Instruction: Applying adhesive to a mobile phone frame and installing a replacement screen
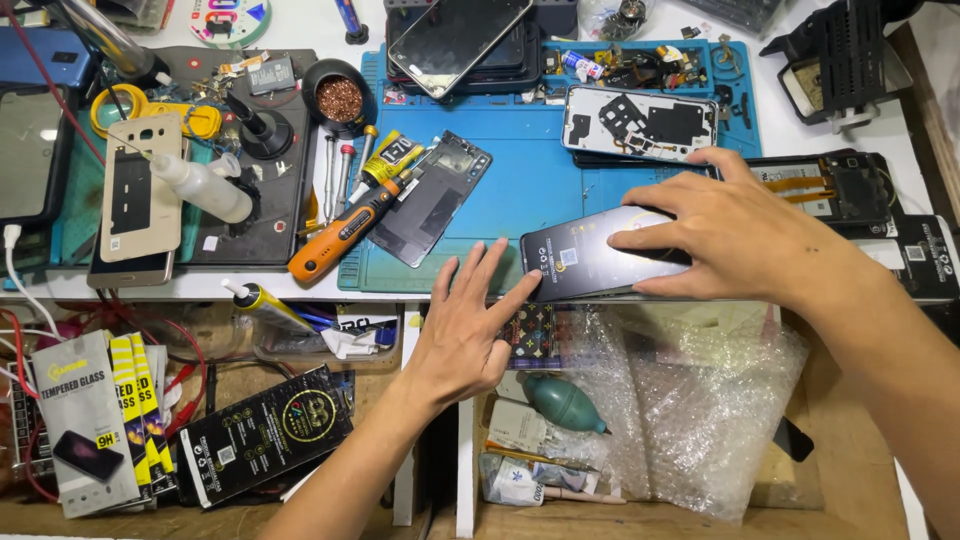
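A black phone (585, 262) with a sticker on its glass lies flat at the front edge of the blue work mat (530, 170). My right hand (725, 230) rests on the phone's right half, fingers spread and pressing down. My left hand (465, 325) is open with fingers apart, and its fingertips touch the phone's left front corner at the bench edge. Neither hand grips anything.
An orange electric screwdriver (345, 232), a dark phone back panel (433, 197), a white phone frame (640, 122) and a squeeze bottle (200, 185) lie on the bench. Below are bubble wrap (690, 400), a green air blower (563, 403) and screen protector packs (100, 420).
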